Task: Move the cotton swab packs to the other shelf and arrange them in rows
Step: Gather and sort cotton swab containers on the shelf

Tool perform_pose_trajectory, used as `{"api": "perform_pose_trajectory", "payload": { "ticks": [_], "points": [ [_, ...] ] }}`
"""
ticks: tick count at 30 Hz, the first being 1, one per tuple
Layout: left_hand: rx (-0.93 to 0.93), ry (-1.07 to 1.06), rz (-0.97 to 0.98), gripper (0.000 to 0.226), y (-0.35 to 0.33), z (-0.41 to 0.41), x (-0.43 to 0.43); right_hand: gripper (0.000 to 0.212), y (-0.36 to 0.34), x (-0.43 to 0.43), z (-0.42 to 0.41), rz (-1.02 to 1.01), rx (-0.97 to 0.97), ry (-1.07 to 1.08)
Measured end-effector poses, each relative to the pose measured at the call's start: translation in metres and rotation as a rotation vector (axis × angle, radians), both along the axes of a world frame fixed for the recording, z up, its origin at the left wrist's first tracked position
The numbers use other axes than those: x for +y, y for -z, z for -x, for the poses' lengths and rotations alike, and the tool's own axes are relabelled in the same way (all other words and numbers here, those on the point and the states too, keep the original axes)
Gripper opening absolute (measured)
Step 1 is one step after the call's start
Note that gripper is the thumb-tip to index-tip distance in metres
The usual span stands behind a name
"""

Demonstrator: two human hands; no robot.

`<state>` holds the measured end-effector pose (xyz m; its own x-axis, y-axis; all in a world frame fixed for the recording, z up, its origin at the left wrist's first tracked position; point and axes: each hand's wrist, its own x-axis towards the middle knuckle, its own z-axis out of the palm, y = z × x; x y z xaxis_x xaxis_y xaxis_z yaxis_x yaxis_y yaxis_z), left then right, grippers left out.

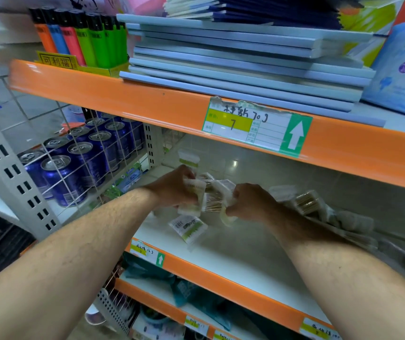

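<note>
fingers (184,192) of the left hand (172,190) and right hand (248,204) curl round a bundle of clear cotton swab packs (212,198), held above the white shelf (233,256); a green-labelled pack (189,229) lies at its 7 o'clock. both forearms reach forward.

The yellow display box (56,60) under the lighters (78,38) carries the black characters 可利福. The price tag (255,126) on the orange edge of the upper shelf (113,93) has handwritten characters I cannot read, then what looks like "70g", a handwritten 7 on its yellow field and a white up arrow on green. The smaller tag (147,253) on the edge below has the same arrow, but its writing, like the print beside the barcode on the loose cotton swab pack (189,229), is too small.
</note>
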<state>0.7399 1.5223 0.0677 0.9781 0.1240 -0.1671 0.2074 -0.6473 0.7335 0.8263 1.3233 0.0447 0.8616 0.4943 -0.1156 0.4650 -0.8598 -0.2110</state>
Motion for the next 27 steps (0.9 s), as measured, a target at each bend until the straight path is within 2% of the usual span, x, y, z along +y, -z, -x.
{"api": "perform_pose_trajectory", "payload": {
  "ticks": [3, 7, 11, 17, 22, 27],
  "points": [
    [0.002, -0.044, -0.132, 0.054, 0.001, 0.004, -0.004, 0.040, 0.003, 0.003, -0.002, 0.028, -0.032, -0.017],
    [-0.003, -0.070, -0.144, 0.066, 0.006, 0.008, -0.012, 0.042, 0.004, 0.007, 0.002, 0.016, -0.035, -0.022],
    [-0.042, -0.084, -0.248, 0.063, 0.008, 0.010, -0.022, 0.042, -0.002, 0.000, 0.018, -0.008, -0.022, -0.025],
    [-0.143, 0.027, -0.357, 0.066, -0.003, 0.013, -0.044, 0.024, -0.030, -0.041, 0.048, -0.064, -0.027, 0.074],
    [-0.190, 0.122, -0.349, 0.061, -0.018, 0.031, -0.086, 0.023, -0.045, -0.071, 0.092, -0.015, -0.100, 0.229],
    [-0.253, 0.245, -0.221, 0.051, -0.018, 0.059, -0.133, 0.019, -0.054, -0.110, 0.150, -0.002, -0.111, 0.321]
  ]
}}
